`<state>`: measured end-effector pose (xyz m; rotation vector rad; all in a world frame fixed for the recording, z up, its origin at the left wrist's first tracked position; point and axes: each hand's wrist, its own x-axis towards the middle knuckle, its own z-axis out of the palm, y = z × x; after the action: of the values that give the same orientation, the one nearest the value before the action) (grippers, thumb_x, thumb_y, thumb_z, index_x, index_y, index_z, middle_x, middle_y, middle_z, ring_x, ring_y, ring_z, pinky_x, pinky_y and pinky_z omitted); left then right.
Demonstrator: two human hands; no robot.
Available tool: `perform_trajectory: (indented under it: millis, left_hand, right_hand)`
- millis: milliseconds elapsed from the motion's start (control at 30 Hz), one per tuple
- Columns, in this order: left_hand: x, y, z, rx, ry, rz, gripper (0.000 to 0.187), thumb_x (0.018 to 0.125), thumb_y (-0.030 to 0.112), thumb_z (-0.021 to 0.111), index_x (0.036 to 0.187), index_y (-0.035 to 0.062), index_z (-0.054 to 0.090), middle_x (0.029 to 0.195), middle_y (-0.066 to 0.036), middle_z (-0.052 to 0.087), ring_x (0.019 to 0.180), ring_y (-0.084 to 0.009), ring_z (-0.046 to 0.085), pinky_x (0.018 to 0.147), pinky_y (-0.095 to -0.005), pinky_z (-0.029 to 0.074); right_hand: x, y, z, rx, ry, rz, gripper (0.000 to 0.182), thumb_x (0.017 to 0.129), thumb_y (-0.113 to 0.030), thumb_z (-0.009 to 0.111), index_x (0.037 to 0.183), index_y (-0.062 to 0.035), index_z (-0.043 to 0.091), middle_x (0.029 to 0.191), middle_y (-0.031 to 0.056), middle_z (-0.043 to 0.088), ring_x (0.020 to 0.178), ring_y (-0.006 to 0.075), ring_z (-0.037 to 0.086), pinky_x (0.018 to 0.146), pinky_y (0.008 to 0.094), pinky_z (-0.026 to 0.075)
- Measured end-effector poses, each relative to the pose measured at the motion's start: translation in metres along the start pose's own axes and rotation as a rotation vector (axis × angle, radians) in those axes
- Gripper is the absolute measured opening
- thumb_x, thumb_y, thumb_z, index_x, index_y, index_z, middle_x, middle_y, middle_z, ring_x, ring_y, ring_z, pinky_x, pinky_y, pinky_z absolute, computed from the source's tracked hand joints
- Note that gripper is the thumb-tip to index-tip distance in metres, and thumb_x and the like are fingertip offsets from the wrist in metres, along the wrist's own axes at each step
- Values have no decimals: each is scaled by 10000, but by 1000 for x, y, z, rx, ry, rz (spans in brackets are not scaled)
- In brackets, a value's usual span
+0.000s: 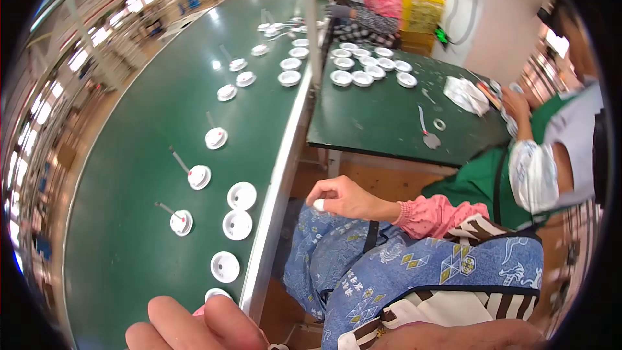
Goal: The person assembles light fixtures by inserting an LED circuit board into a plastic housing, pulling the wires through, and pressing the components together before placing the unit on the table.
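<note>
Along the green bench [120, 233]

White cups [237, 225] near metal edge [285, 155], bare green beyond; side bench [369, 116] adjoining, yellow crates [420, 13] behind. Right hand [343, 197] over lap, fingers closed on small white piece [319, 205]; left hand [191, 327] at near end, grip unclear.

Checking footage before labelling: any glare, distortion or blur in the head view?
Head view: glare spots on the long green surface; bright strips at upper left blown out; fisheye bows that surface's outer edge; black surround at the corners; far-left background stretched, its detail unclear.
</note>
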<state>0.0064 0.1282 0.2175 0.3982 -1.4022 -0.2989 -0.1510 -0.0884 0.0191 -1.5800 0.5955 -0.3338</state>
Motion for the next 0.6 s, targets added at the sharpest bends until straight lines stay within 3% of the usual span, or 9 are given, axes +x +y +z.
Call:
perform_trajectory:
  millis: [67,133,300,367,400,433,467,567,600]
  left_hand:
    - [-2,2,5,-327,8,-219,266,1079,313,431,935,179,611,822,51,450,840,-136,480,796,-293,456]
    - [0,10,14,-373,81,-290,271,1074,309,435,913,173,605,811,48,430,846,-144,478,805,-301,456]
    - [4,15,22,-425,197,-555,289,1064,298,443,859,158,591,782,39,382,860,-164,472,827,-321,454]
    - [2,-13,6,-551,17,-391,234,1017,305,551,856,141,594,793,24,440,913,-196,503,873,-340,458]
    - [-1,-35,-5,-608,-69,-308,225,994,308,605,855,132,595,798,16,470,939,-211,518,895,-349,461]
    - [1,-48,-9,-662,-154,-224,230,971,312,658,853,124,597,803,8,499,965,-227,534,918,-359,463]
    - [4,-54,-9,-568,-124,-270,140,926,179,714,890,72,631,845,-28,586,876,-224,585,832,-327,490]
    - [-13,-103,-16,-326,-88,-300,269,943,245,605,876,-15,608,745,-110,590,762,-250,589,614,-322,450]
    - [-16,-100,-13,-212,-99,-411,233,934,207,607,849,-10,594,750,-111,595,721,-232,573,597,-317,446]
  right_hand:
    - [-2,13,-5,-54,77,-74,175,912,-72,635,1057,2,699,889,37,677,787,93,604,682,264,501]
    - [-11,24,-8,-78,188,-148,165,908,-75,639,1034,11,702,911,49,696,800,113,619,732,285,513]
    - [-21,74,-63,-171,609,-86,161,892,-59,642,1023,2,712,905,57,701,830,127,636,762,307,521]
    - [-37,77,-71,-167,720,-29,150,911,-49,644,1040,2,701,932,38,695,830,113,624,772,296,515]
    - [-40,83,-75,-197,777,-7,185,865,-52,640,1027,-1,715,896,87,717,836,171,665,776,337,538]
    - [-44,86,-78,-234,789,3,182,864,-51,641,1023,-2,713,906,95,714,840,180,667,781,340,539]
    - [-49,88,-81,-269,801,12,178,864,-51,642,1020,-3,711,915,103,712,844,189,669,785,343,540]
    - [-55,112,-105,-400,897,-5,168,862,-48,640,1011,-8,705,953,126,701,844,214,676,788,354,544]
    - [-60,117,-111,-450,933,-18,165,861,-46,638,1009,-10,703,967,133,698,842,221,678,787,358,545]
